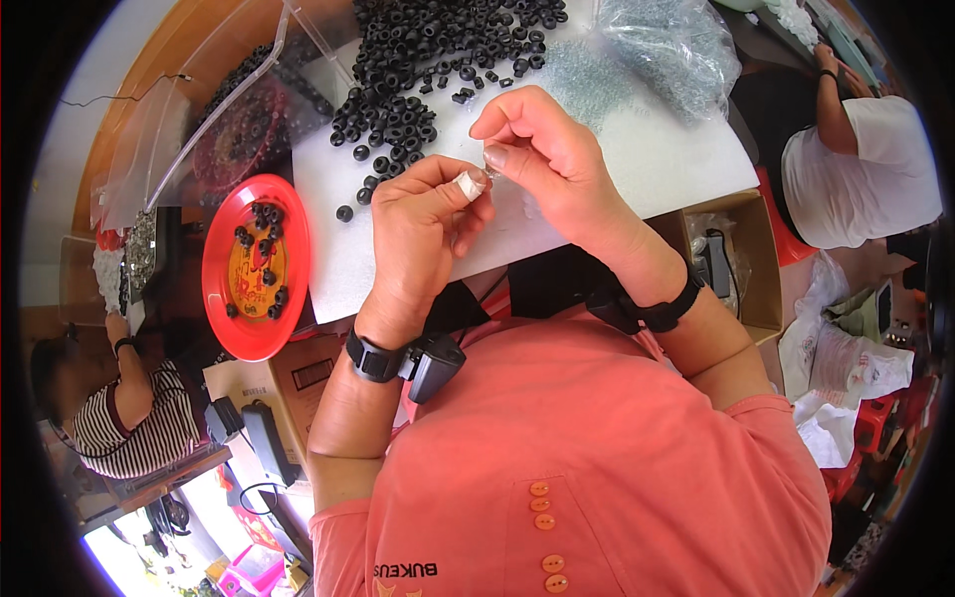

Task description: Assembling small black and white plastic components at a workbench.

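My left hand (413, 224) is closed, its thumb and fingertips pinched together; white tape wraps the thumb. Its tip meets my right hand (559, 159), whose thumb and forefinger curl inward from the right. Between the fingertips is a tiny pale or clear piece, too small to name. Just beyond the hands, many black ring-shaped rubber parts (438, 60) lie heaped on a white foam sheet (348, 264). Small clear pieces (572, 80) spread to the right of that heap. Beside my left hand stands a red plate (298, 249) with several black parts on it.
A clear plastic bag (681, 50) of small pieces lies at the far right of the sheet. Clear bins (159, 139) stand at left. An open cardboard box (761, 269) is at right. Co-workers sit on the left (139, 418) and the right (856, 169).
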The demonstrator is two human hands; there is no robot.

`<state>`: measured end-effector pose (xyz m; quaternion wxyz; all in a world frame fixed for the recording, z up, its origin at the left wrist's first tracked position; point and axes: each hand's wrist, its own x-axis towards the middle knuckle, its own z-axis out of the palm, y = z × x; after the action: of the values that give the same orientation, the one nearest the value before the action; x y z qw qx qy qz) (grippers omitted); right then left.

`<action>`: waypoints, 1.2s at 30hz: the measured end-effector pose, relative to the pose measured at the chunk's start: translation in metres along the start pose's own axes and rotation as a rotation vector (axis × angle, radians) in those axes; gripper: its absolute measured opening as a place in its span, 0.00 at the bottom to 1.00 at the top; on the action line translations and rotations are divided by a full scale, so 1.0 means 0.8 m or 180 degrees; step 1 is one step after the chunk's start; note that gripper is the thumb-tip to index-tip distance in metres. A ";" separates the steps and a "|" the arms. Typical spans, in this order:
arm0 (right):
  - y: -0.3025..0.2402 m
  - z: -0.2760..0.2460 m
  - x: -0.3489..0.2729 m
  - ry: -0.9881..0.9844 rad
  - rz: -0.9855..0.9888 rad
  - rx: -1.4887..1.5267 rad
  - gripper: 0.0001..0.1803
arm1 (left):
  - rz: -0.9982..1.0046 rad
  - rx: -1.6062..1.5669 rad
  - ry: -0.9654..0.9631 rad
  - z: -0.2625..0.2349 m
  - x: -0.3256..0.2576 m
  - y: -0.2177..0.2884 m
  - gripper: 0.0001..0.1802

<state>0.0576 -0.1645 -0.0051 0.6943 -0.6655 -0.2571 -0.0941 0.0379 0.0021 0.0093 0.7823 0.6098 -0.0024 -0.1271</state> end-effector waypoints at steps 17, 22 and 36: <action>0.001 -0.004 -0.001 0.0106 0.0119 0.0177 0.09 | 0.0378 0.0265 0.0350 0.014 -0.003 0.002 0.07; 0.003 0.008 -0.005 0.0366 0.0053 0.0137 0.09 | 0.0727 0.0881 0.0468 0.012 -0.006 -0.004 0.07; -0.008 0.010 -0.009 0.0358 0.0574 0.0611 0.07 | 0.1334 0.0825 0.0619 0.019 -0.005 -0.009 0.06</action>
<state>0.0467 -0.1592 -0.0029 0.7738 -0.6101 -0.1647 -0.0435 0.0299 -0.0132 0.0068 0.7034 0.7005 -0.0697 0.0983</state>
